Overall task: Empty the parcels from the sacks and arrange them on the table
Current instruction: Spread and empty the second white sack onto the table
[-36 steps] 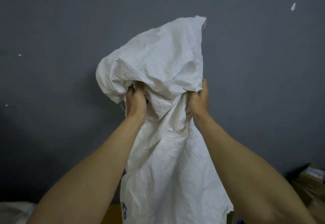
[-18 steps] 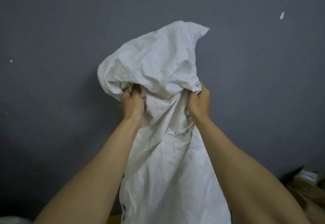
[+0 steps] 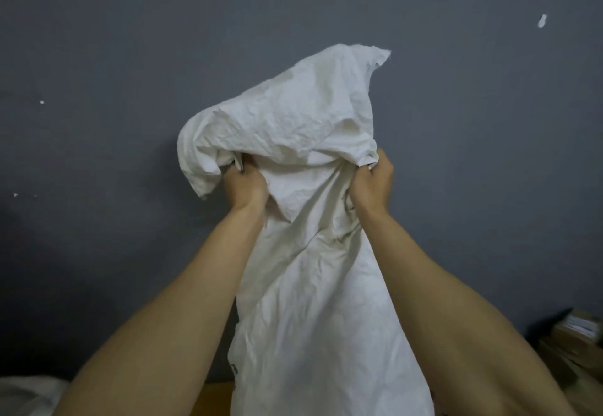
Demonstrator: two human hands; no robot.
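Observation:
A crumpled white sack (image 3: 310,285) hangs in front of me, held up high against the grey wall. My left hand (image 3: 245,187) grips a bunch of its fabric on the left side. My right hand (image 3: 372,183) grips the fabric on the right at about the same height. The sack's closed end flops over above both hands, and its body hangs down between my forearms past the bottom edge of the view. Its mouth and anything inside it are hidden.
Brown cardboard parcels (image 3: 574,343) with white labels are stacked at the lower right. A strip of the wooden table (image 3: 213,397) shows at the bottom beside the sack. Another white sack (image 3: 26,394) lies at the lower left. The grey wall (image 3: 98,121) fills the background.
Both hands with the sack have dropped a little in the view, and the sack's floppy top has shifted and folded more over my hands. My grip is unchanged.

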